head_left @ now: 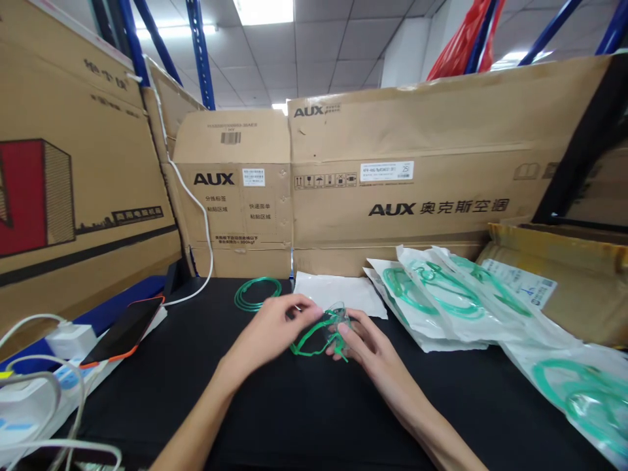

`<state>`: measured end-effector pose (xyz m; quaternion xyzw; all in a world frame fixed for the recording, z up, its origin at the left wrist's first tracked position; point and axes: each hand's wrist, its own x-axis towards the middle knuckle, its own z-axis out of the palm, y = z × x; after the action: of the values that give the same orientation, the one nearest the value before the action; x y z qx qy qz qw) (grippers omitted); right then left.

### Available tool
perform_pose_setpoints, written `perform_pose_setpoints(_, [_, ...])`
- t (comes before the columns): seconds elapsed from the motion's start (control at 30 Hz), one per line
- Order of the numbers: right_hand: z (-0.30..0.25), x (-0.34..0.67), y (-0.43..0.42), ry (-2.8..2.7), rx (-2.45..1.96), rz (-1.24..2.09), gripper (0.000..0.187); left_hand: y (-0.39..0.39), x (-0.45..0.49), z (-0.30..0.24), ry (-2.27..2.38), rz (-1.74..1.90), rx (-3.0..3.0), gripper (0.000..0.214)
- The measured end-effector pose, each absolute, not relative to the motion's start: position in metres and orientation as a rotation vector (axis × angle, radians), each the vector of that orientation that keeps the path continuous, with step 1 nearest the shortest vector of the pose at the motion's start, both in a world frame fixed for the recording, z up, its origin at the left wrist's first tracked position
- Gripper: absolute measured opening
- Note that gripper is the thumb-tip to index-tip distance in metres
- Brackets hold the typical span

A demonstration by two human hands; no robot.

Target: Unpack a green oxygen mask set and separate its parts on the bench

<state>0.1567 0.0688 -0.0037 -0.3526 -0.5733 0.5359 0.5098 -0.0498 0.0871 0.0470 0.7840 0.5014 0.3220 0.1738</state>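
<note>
My right hand (366, 337) is closed around a small clear plastic oxygen mask (338, 315) above the black table. A green elastic strap (310, 339) loops from the mask towards my left. My left hand (282, 324) has thumb and forefinger pinched together at the upper part of this strap, close to the mask's left side. Some of the mask is hidden by my right fingers. Behind my left hand, a coil of green tubing (250, 294) lies on the table. A flat white wrapper (338, 291) lies just beyond the mask.
Several white-and-clear packages (432, 291) of green tubing are piled at the right, beside an open cardboard box (574, 261). On the left lie a phone (125, 330), a power strip (29, 405) and white cables. Tall cardboard panels (392, 190) wall off the back.
</note>
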Motion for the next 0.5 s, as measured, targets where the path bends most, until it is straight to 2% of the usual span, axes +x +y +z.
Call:
perform_pose_setpoints(0.2, [-0.014, 0.157, 0.056, -1.394, -0.909, 1.299, 0.042, 0.048, -0.024, 0.025, 1.17, 0.891, 2.149, 0.017])
perform_pose_setpoints(0.4, [-0.023, 0.171, 0.042, -1.424, -0.986, 1.296, 0.045, 0.047, -0.027, 0.011, 1.091, 0.762, 2.186, 0.016])
perform_pose_setpoints(0.5, [-0.024, 0.177, 0.036, -1.389, -1.038, 1.285, 0.05, 0.046, -0.039, 0.013, 1.237, 0.716, 2.227, 0.017])
